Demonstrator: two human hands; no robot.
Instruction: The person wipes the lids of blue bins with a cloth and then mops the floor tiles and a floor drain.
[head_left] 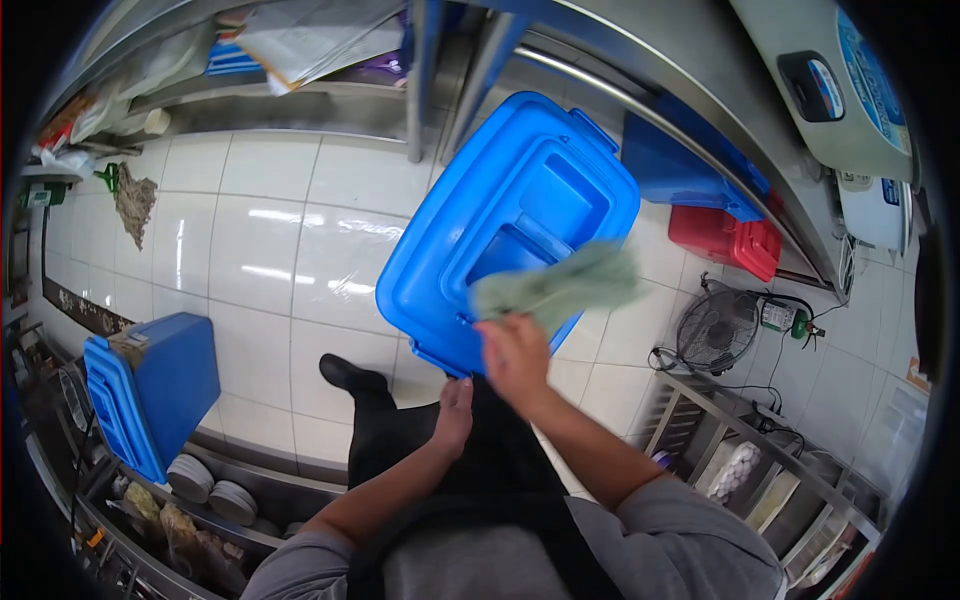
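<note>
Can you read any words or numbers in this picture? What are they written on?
No text here can be read.
White machine at the top right: its blue label and dark sticker are too blurred to read.
Papers on the shelf: print too small to read.
Blue lid, wiped with a green cloth in the right hand: no writing shows.

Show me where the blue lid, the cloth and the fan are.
blue lid (500, 200): head view, on its raised top panel.
cloth (560, 285): head view, on the blurred middle of the fabric.
fan (717, 330): head view, on the centre of its wire grille.
</note>
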